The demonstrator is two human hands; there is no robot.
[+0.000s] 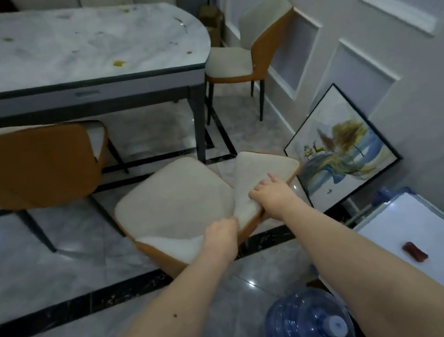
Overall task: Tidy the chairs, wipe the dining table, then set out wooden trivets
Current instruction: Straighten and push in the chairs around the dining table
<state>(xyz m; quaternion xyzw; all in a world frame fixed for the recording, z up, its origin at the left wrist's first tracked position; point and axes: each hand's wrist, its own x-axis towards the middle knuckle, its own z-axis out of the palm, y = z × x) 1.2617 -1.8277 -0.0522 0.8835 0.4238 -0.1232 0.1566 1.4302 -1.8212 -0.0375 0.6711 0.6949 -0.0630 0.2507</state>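
Early stage — both hands, left hand [221, 234] and right hand [270, 194], fingers curled gripping chair [173, 203] backrest; worktop [54, 49] still crumb-strewn, unwiped — no trivets visible.

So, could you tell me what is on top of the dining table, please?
The dining table carries scattered food scraps, among them a yellow bit near its front edge. No trivets or cloth show. Its far left runs out of frame.
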